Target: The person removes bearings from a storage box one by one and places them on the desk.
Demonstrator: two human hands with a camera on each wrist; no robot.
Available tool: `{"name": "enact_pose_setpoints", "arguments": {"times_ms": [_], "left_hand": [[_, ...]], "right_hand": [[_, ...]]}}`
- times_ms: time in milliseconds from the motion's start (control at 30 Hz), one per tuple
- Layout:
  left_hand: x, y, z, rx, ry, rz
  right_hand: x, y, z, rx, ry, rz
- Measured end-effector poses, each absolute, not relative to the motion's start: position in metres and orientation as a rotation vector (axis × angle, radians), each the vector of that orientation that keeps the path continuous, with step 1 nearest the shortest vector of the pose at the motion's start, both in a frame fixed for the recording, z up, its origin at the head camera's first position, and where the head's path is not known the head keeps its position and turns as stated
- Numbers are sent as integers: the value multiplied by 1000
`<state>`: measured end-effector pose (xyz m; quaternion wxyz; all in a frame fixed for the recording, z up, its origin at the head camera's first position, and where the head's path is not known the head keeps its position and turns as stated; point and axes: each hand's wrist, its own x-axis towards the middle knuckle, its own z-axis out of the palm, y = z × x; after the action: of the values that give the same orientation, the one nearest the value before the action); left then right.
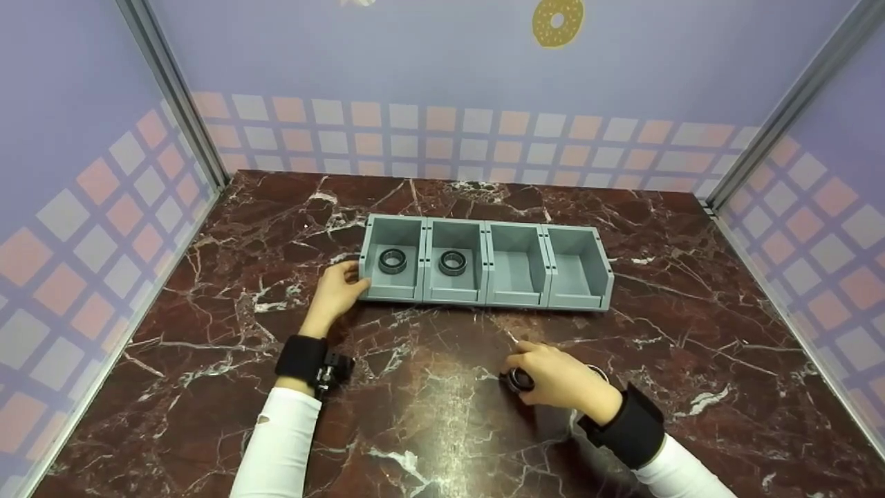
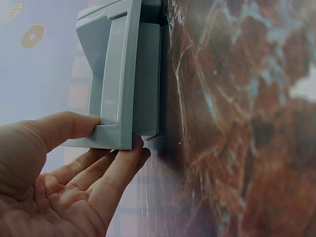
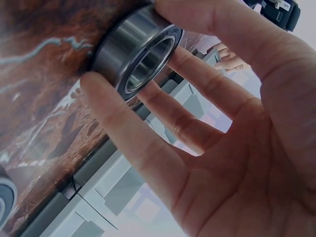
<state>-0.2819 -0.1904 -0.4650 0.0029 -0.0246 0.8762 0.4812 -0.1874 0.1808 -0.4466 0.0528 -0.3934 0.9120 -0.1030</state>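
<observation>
Grey bins (image 1: 516,298), L two w/ bearing (image 1: 393,269) ea.

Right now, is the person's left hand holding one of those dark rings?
No, the left hand grips the edge of the leftmost grey bin.

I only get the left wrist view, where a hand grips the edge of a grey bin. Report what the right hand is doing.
Observer: The right hand holds a bearing between its thumb and fingers.
Operator: Now give me what lies inside the bins.
Observer: One bearing lies in the leftmost bin and a second bearing in the adjoining bin.
Operator: Check for any loose ones.
Observer: Another bearing shows in part at the left edge of the right wrist view, out on the table.
</observation>
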Motion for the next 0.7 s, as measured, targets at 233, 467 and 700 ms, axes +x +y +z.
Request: {"name": "enact_pose_setpoints", "arguments": {"times_ms": [233,467,700], "left_hand": [[-282,-191,-465,-82,2746,1508],[-282,-190,-465,-85,2742,1503],[-281,-191,-465,-82,2730,1518]], "right_hand": [[-186,179,-446,-1184,2790,-285],[-185,180,-448,-1171,2795,-283],[-183,180,-449,-1135,2802,-279]]}}
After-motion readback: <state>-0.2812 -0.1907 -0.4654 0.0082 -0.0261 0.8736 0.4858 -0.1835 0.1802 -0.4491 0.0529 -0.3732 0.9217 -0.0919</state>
